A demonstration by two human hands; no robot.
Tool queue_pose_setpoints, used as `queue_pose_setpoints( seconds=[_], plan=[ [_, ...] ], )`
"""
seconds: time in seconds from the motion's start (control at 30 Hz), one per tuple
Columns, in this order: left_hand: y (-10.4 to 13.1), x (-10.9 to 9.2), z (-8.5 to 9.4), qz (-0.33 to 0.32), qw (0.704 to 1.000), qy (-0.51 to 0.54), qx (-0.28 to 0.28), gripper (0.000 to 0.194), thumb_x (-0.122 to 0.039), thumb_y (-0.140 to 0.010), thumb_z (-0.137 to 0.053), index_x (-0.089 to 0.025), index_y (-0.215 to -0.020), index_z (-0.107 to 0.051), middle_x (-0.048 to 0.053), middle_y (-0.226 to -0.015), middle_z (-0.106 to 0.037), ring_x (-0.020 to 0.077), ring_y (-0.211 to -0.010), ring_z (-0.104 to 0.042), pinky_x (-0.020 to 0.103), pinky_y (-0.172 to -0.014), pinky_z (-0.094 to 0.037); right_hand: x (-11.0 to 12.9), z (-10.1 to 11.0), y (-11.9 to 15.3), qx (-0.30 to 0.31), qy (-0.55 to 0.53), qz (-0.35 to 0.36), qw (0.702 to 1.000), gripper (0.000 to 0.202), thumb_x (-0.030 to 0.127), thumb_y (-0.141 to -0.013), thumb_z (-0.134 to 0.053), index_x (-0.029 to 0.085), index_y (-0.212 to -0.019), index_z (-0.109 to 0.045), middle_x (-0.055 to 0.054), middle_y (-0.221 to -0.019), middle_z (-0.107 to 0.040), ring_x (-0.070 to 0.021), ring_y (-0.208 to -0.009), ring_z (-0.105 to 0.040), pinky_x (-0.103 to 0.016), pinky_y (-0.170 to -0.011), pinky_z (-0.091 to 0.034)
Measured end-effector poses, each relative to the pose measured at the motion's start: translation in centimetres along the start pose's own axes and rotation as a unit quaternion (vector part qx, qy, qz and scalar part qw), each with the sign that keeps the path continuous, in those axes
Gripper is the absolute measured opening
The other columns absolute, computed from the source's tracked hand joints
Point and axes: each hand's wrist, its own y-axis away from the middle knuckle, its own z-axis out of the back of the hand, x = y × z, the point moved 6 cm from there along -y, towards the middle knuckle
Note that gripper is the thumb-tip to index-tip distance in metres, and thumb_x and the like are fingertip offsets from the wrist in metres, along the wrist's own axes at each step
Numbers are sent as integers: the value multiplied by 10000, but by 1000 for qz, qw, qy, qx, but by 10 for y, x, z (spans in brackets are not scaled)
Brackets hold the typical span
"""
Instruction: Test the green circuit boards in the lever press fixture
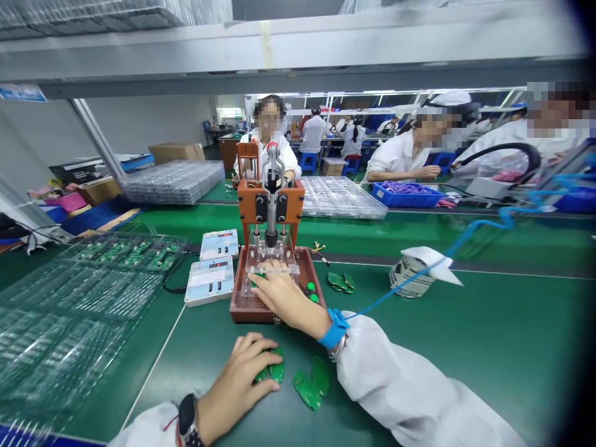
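Observation:
My right hand [284, 295], with a blue strap at its wrist, reaches into the orange and brown press fixture [301, 264], over a green board [257, 279] under the clear plate. Its fingertips are partly hidden by that plate. On the green mat, my left hand [244, 375] has its fingers curled around small green circuit boards [276, 367]. Just right of it lie more loose green boards [308, 390]. Another few boards [341, 282] rest to the right of the fixture, near a small wire piece [319, 248].
Two white counter boxes [210, 280] stand left of the fixture. Clear trays [93, 304], some holding boards, cover the left side. A roll with white paper [412, 276] sits right, under a blue cord [459, 241]. People work beyond.

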Motion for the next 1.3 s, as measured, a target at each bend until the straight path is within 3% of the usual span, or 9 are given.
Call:
queue_pose_setpoints(
  seconds=[0.1, 0.23, 0.3, 0.43, 0.53, 0.6, 1.03, 1.2, 1.3],
  plan=[
    [5, 1, 8, -15, 999, 8, -46, 231, -337, -869, -630, -234, -1076, -640, 78, -1201, -607, 254, -1129, -491, 398, -941, -412, 7, 4, 13, -48, 1, 39, 998, 293, 202, -959, -395, 133, -1200, -547, -176, -1184, -503, -281, -1144, -437, -458, -937, -435],
    [7, 8, 40, -22, 984, -11, -177, 328, -320, -917, -560, -267, -1242, -561, 81, -1237, -581, 247, -1166, -471, 421, -982, -390, -7, 17, 64, -144, -17, 101, 984, 313, 156, -930, -440, 157, -1234, -515, -173, -1237, -492, -274, -1204, -418, -449, -941, -450],
    [-2, 12, 58, -21, 975, -20, -218, 370, -287, -931, -533, -274, -1300, -517, 76, -1252, -566, 246, -1187, -451, 438, -1004, -375, -38, 21, 96, -184, -3, 86, 979, 356, 151, -912, -477, 196, -1265, -499, -160, -1261, -488, -286, -1247, -391, -466, -947, -444],
    [-41, 15, 79, -8, 977, -5, -213, 349, -278, -930, -512, -247, -1276, -550, 82, -1229, -569, 255, -1202, -429, 456, -1024, -365, -136, 22, 146, -238, 29, -91, 966, 331, 253, -943, -429, 224, -1254, -540, -145, -1201, -543, -304, -1169, -467, -527, -939, -429],
    [-72, 13, 82, -9, 982, 5, -186, 322, -266, -912, -536, -220, -1227, -588, 90, -1206, -584, 259, -1199, -436, 466, -1037, -345, -190, 14, 163, -206, -1, -191, 960, 400, 416, -958, -374, 200, -1224, -581, -148, -1142, -575, -305, -1095, -516, -519, -920, -443],
    [-86, 10, 81, -9, 985, -4, -173, 301, -249, -895, -561, -198, -1187, -614, 97, -1221, -582, 267, -1197, -445, 477, -1034, -339, -205, 7, 165, -168, -30, -213, 962, 444, 468, -956, -350, 199, -1216, -590, -142, -1141, -581, -295, -1090, -529, -494, -921, -454],
    [-100, 6, 70, 32, 990, -107, -81, 334, -304, -902, -562, -198, -1214, -617, 85, -1267, -597, 304, -1264, -429, 482, -1031, -332, -194, -12, 160, -64, -64, -203, 975, 446, 501, -950, -368, 220, -1225, -578, -120, -1254, -534, -280, -1181, -485, -479, -980, -421],
    [-105, 4, 73, 38, 989, -108, -99, 302, -233, -861, -604, -177, -1152, -658, 103, -1217, -614, 295, -1207, -481, 462, -1004, -373, -196, -13, 162, -69, -64, -209, 973, 421, 475, -956, -360, 213, -1188, -593, -125, -1240, -540, -281, -1174, -492, -490, -970, -422],
    [-107, 4, 74, 31, 989, -103, -98, 276, -229, -859, -600, -182, -1121, -673, 96, -1229, -612, 293, -1216, -481, 465, -1012, -372, -187, 0, 153, -123, -47, -198, 971, 397, 449, -955, -368, 199, -1152, -606, -140, -1239, -536, -298, -1172, -491, -515, -948, -424]
  ],
)
